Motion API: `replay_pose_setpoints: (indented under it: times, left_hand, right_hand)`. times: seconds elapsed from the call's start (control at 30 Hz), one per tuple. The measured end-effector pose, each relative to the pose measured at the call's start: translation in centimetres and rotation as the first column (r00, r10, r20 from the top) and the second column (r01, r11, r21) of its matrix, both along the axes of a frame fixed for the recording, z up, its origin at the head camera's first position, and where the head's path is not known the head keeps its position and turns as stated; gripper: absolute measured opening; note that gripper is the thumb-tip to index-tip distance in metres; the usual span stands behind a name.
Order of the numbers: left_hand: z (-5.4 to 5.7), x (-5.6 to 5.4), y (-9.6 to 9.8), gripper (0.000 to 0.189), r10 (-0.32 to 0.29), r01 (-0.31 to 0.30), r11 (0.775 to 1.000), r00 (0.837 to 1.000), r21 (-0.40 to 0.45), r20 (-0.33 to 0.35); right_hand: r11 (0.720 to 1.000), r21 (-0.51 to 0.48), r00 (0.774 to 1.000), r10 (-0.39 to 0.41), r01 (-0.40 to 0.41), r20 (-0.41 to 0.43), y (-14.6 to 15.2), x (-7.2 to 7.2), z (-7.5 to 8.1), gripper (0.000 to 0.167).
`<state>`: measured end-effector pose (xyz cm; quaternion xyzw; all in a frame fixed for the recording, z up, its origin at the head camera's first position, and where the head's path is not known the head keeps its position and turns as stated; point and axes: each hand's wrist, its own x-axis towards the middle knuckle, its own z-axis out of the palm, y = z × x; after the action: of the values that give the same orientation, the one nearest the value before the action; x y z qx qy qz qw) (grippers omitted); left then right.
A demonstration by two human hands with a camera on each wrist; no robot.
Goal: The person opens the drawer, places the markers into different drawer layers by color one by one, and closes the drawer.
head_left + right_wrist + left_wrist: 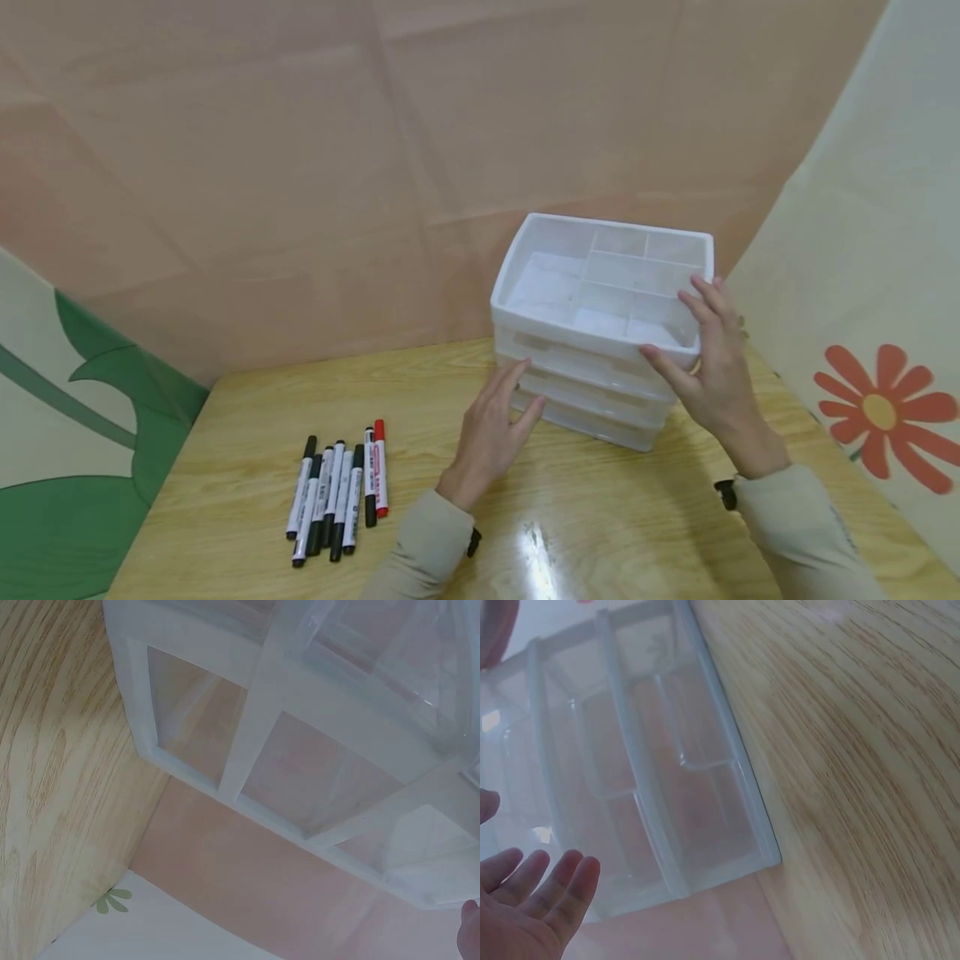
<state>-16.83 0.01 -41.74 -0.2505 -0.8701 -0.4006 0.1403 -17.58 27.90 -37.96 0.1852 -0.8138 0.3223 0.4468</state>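
Note:
A white plastic drawer organizer with clear drawer fronts stands at the back right of the wooden table, its divided tray on top. My left hand is beside its lower front left, fingers spread and holding nothing. In the left wrist view, the fingers overlap the clear drawers. My right hand rests at the tray's front right corner, thumb at the front rim and spread fingers over the right rim. The right wrist view shows the organizer's open-framed side and one fingertip at the edge.
Several markers, mostly white with black caps, lie side by side at the table's left. A red one is at their right end. A pinkish cloth hangs behind the table, and a flower-printed sheet at the right.

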Motion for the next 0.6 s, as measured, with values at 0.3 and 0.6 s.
replay_pose_setpoints:
  times: [0.3,0.6]
  left_hand:
    - [0.0,0.0,0.6,0.05,-0.01,0.01,0.999,1.0,0.037,0.011]
    - [-0.1,0.2,1.3,0.049,-0.016,0.012,0.996,0.999,0.089,0.043]
  right_hand:
    - [1.0,-0.018,1.0,0.005,-0.005,0.009,0.0,0.0,-0.1,0.09]
    - [1.0,-0.024,1.0,0.016,-0.016,0.002,-0.5,-0.1,-0.2,0.088]
